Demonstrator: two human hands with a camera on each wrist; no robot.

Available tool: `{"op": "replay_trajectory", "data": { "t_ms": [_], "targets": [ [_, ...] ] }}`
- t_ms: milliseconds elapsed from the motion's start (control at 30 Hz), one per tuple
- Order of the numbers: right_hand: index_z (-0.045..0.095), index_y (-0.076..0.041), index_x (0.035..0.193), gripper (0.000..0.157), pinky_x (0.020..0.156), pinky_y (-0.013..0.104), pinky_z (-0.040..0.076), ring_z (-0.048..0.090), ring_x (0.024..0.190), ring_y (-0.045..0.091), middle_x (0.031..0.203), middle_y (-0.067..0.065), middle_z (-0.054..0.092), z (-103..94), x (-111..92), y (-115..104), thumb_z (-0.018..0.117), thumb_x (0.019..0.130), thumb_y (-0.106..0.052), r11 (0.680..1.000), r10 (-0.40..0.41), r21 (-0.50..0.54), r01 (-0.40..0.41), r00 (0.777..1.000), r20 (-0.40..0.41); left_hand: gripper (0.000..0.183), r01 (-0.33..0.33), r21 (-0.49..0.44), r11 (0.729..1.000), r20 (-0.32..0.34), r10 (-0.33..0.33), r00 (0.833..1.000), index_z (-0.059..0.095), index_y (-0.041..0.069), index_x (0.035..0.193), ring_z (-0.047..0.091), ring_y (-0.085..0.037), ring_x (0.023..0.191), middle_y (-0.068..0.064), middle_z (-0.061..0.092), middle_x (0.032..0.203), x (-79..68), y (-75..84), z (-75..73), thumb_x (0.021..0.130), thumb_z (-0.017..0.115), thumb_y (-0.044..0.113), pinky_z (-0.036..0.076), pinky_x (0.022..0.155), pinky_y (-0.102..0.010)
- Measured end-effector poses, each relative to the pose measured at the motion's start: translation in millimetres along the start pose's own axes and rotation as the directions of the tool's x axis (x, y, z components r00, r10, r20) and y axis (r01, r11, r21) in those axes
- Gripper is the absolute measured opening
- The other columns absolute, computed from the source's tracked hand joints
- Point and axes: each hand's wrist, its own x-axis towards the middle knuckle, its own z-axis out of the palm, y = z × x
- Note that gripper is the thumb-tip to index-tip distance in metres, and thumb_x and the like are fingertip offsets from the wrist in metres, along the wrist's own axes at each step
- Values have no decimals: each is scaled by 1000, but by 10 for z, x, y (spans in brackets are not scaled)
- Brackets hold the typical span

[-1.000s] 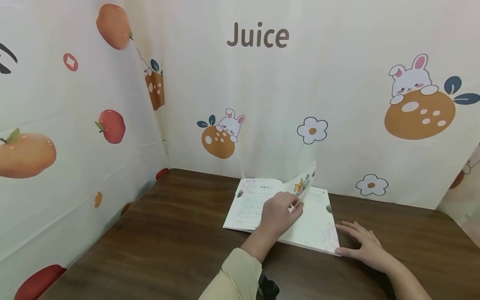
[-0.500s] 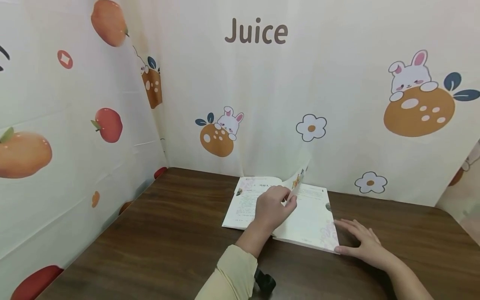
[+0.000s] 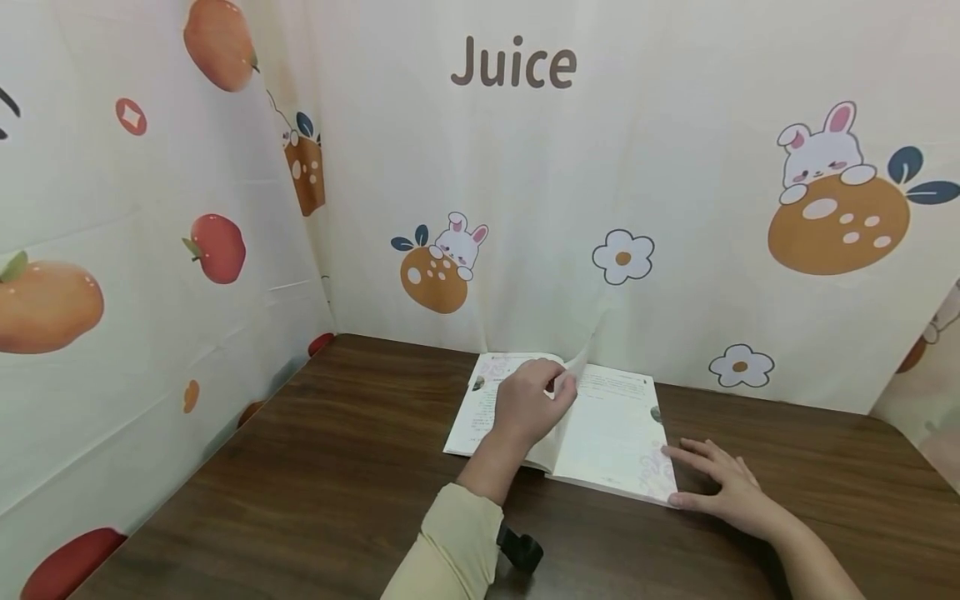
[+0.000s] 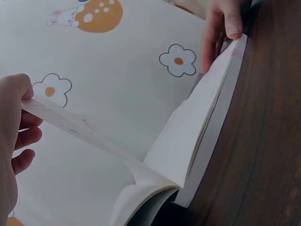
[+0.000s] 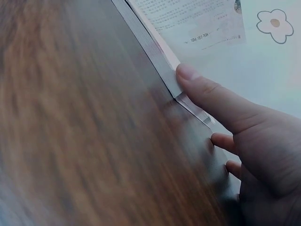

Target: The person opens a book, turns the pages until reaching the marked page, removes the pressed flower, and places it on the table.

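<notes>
An open book (image 3: pixel 611 433) lies on the brown table (image 3: pixel 337 483) near the back curtain. My left hand (image 3: pixel 534 398) hovers over the middle of the book and pinches the edge of a lifted page (image 3: pixel 582 360), which stands nearly upright. In the left wrist view the thumb (image 4: pixel 19 89) lies on top of that page (image 4: pixel 75 126), with the other fingers curled beneath it. My right hand (image 3: pixel 716 482) lies flat on the table at the book's near right corner. Its thumb (image 5: pixel 197 82) presses against the page block's edge (image 5: pixel 155 49).
A cream curtain (image 3: pixel 675 208) printed with fruit, rabbits, flowers and the word "Juice" closes off the back and the left side. A small black device (image 3: pixel 519 550) sits under my left sleeve. Bare table stretches to the left and in front of the book.
My left hand has carried the pinched page up and to the left, from low over the right-hand pages to nearly upright above the spine. The right hand has stayed at the corner.
</notes>
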Motion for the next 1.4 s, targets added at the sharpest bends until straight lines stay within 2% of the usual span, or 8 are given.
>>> {"op": "replay_trajectory", "data": {
  "t_ms": [100,233,367,533,767,1033,1200,1400],
  "targets": [
    [55,-18,128,58,92,73,-5,12,125,60,137,27,33,6,-2,5,74,76,-33,1000,-3,-9,3,1000,2,13,30,-4,1000,31,-30,999,67,14,76,46,-5,58,6,55,64,9,-11,-35,83,58,19,34,48,-12],
    [56,-16,127,51,94,72,-6,12,126,58,137,26,33,16,-4,-2,69,80,-34,1000,23,-2,-23,1000,9,16,112,2,994,156,-112,981,67,15,77,43,-4,57,8,51,62,41,-35,-114,86,56,24,33,47,-14],
    [58,-13,125,45,94,71,-7,11,127,57,137,27,34,16,10,-16,63,85,-34,998,55,18,-55,998,12,20,224,21,974,296,-220,929,64,18,76,43,-5,56,10,48,62,95,-86,-232,89,54,29,34,46,-19],
    [59,-10,123,45,92,73,-5,11,126,59,136,28,34,10,29,-11,65,84,-32,998,57,26,-57,998,1,19,319,43,947,392,-310,866,65,17,81,48,-9,61,9,52,69,151,-185,-362,90,53,30,39,52,-23],
    [60,-10,123,47,92,73,-5,11,125,60,136,29,35,10,31,-6,67,83,-33,998,59,25,-59,998,0,18,406,73,911,467,-391,793,66,16,88,52,-11,70,6,57,87,164,-328,-506,89,55,30,43,59,-27],
    [60,-11,123,46,92,73,-5,11,125,59,136,28,35,9,21,4,67,83,-32,998,56,21,-56,998,-4,17,466,89,880,523,-439,730,63,17,86,50,-15,73,5,55,85,141,-486,-647,91,54,30,43,62,-29],
    [60,-11,123,46,92,73,-5,11,125,59,136,28,35,15,16,4,67,83,-32,998,52,24,-52,999,0,17,527,97,844,556,-485,675,62,17,82,50,-18,72,2,56,80,117,-574,-746,91,54,29,43,60,-31],
    [60,-12,123,45,91,74,-5,11,125,60,136,28,36,20,17,1,67,83,-32,999,46,22,-46,999,-3,17,582,140,801,604,-535,591,60,12,77,48,-17,66,-2,52,71,37,-735,-853,90,59,23,39,56,-30]
  ]
}}
